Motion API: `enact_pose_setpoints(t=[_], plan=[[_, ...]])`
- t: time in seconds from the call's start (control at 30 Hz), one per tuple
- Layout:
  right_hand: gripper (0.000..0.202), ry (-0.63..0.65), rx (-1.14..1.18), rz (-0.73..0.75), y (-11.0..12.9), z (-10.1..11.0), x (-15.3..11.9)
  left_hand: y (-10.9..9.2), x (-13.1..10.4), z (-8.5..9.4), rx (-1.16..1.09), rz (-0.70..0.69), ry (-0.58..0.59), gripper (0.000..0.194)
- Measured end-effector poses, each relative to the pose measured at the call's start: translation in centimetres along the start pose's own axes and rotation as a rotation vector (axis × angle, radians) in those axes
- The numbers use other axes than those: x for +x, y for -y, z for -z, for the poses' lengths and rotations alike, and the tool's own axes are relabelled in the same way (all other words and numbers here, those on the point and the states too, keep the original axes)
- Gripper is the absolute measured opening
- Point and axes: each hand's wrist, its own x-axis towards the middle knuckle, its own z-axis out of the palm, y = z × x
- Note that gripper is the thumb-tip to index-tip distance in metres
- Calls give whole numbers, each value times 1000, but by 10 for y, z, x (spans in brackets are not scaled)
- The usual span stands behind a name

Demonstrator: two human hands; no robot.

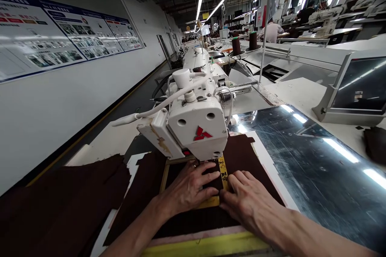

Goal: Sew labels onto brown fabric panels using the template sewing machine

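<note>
- frame [222, 170] sits on the brown cloth [245, 156], partly under the machine [197, 128]
- left hand [193, 182] is spread over the frame's middle; no grip that I can see
- right hand [245, 194] is curled at its right bar, near the left but apart; can't tell if it's pinching
- my worry: lopsided pressing could skew the frame; an accidental start could catch fingers

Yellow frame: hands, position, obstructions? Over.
Left hand spread over middle of yellow frame. Right hand, fingers curled, at its right bar. Brown material around frame. Machine head close beyond left hand.
</note>
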Motion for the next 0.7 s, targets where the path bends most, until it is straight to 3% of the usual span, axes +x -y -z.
enact_pose_setpoints(t=[0.47,0.7], plan=[[16,71,-48,16,-11,2,13,-11,7,-2,32,94,-53,36],[16,101,-60,14,-19,5,24,-8,-12,-9,-12,76,-146,31]])
